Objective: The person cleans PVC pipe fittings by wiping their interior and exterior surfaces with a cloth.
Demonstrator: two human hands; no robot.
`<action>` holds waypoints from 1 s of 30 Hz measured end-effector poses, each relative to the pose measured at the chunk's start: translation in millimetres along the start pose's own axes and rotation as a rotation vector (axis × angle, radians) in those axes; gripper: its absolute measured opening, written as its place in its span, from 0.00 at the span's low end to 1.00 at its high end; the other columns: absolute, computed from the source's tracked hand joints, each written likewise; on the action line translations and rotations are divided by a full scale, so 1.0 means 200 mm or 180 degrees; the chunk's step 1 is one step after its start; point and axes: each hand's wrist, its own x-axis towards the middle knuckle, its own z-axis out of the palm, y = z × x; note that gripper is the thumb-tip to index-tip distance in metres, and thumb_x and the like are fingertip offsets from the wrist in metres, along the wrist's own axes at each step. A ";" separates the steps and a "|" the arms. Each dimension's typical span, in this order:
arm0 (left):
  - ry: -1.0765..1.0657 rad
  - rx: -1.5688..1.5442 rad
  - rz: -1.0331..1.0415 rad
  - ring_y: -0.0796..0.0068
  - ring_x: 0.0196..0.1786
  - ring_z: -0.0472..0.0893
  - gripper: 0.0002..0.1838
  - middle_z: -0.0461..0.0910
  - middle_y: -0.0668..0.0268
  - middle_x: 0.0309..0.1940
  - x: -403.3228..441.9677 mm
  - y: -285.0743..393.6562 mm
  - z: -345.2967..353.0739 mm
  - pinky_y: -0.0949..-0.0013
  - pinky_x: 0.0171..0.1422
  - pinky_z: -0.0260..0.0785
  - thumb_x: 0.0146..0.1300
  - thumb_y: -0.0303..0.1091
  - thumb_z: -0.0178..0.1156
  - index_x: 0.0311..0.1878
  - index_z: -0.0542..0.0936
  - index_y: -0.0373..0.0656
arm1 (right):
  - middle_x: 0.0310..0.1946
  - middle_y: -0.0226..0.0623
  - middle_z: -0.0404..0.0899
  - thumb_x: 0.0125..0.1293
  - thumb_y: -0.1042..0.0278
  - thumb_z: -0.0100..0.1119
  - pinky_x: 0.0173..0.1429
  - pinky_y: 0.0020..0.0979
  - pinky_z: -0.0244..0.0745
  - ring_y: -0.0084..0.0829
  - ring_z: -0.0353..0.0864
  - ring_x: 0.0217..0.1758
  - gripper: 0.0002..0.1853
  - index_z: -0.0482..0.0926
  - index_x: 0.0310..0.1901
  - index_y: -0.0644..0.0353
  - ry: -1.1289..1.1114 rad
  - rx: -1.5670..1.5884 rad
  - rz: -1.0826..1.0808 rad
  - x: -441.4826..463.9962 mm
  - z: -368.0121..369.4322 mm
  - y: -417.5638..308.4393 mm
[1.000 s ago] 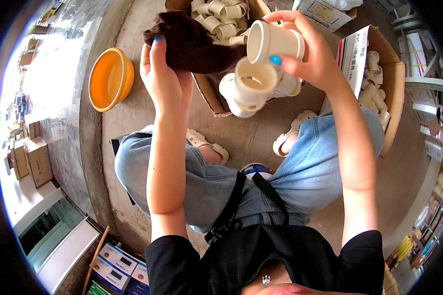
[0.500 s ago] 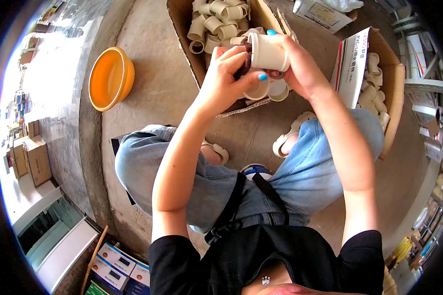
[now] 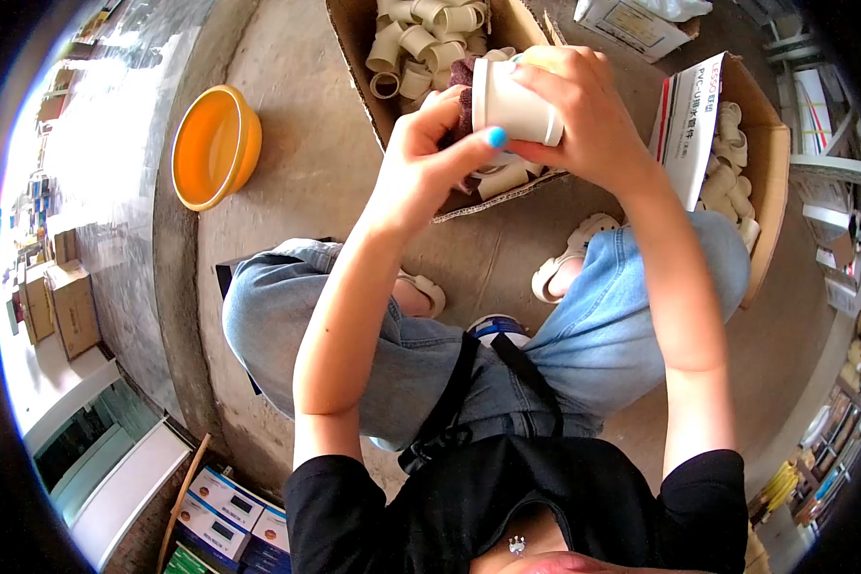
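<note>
A white PVC pipe fitting (image 3: 514, 105), lying sideways with a wide rim at its left end, is gripped by my right hand (image 3: 591, 120) from the right. My left hand (image 3: 416, 158) presses a dark brown cloth (image 3: 460, 96) to the rim end, its thumb stretched along the lower side. Below both hands stands an open cardboard box (image 3: 359, 72) holding many loose cream fittings (image 3: 417, 43). Part of the box's near side is hidden behind my hands and the fitting.
To the right is a second cardboard box (image 3: 771, 206) with more fittings (image 3: 727, 182) and a printed white flap (image 3: 691, 129). An orange basin (image 3: 207, 148) sits on the concrete floor at left. Another carton (image 3: 631, 31) is at the top. My knees flank the space below.
The fitting has turned slightly and shifted a little left and down. My right hand has wrapped further over it, and more of the brown cloth shows above the left hand.
</note>
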 end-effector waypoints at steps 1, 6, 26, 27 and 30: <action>0.0109 0.0067 0.0029 0.71 0.36 0.67 0.11 0.68 0.68 0.30 0.00 0.00 0.01 0.67 0.40 0.61 0.53 0.33 0.62 0.34 0.76 0.34 | 0.45 0.41 0.70 0.41 0.57 0.70 0.53 0.38 0.62 0.42 0.69 0.47 0.35 0.68 0.53 0.58 -0.0077 -0.0206 -0.0051 0.00 -0.01 -0.01; 0.0531 0.1765 0.1719 0.64 0.32 0.70 0.12 0.72 0.64 0.29 0.04 -0.07 0.00 0.66 0.39 0.63 0.46 0.30 0.66 0.30 0.76 0.34 | 0.50 0.36 0.70 0.49 0.58 0.65 0.54 0.34 0.63 0.33 0.70 0.51 0.32 0.67 0.56 0.58 -0.0442 0.1786 0.1115 0.01 -0.02 -0.01; 0.0574 0.2766 0.1614 0.58 0.39 0.68 0.14 0.75 0.63 0.36 -0.03 -0.15 -0.01 0.63 0.47 0.63 0.43 0.21 0.61 0.37 0.78 0.40 | 0.45 0.40 0.71 0.45 0.56 0.70 0.54 0.33 0.69 0.36 0.73 0.48 0.32 0.71 0.50 0.65 -0.0339 0.0758 0.0773 -0.04 0.04 -0.03; 0.0508 0.2159 0.1358 0.60 0.40 0.68 0.14 0.75 0.63 0.37 -0.04 -0.16 -0.01 0.64 0.47 0.62 0.43 0.21 0.61 0.38 0.78 0.40 | 0.46 0.39 0.70 0.44 0.56 0.70 0.56 0.37 0.66 0.38 0.71 0.51 0.34 0.70 0.52 0.62 -0.0377 0.0607 0.0708 -0.04 0.03 -0.03; 0.0364 0.0690 0.0648 0.65 0.41 0.69 0.15 0.76 0.64 0.38 -0.04 -0.15 -0.01 0.67 0.49 0.62 0.45 0.22 0.61 0.40 0.79 0.39 | 0.48 0.39 0.69 0.42 0.59 0.70 0.59 0.41 0.62 0.39 0.68 0.54 0.35 0.67 0.54 0.60 -0.0383 0.0105 0.0433 -0.02 0.02 -0.04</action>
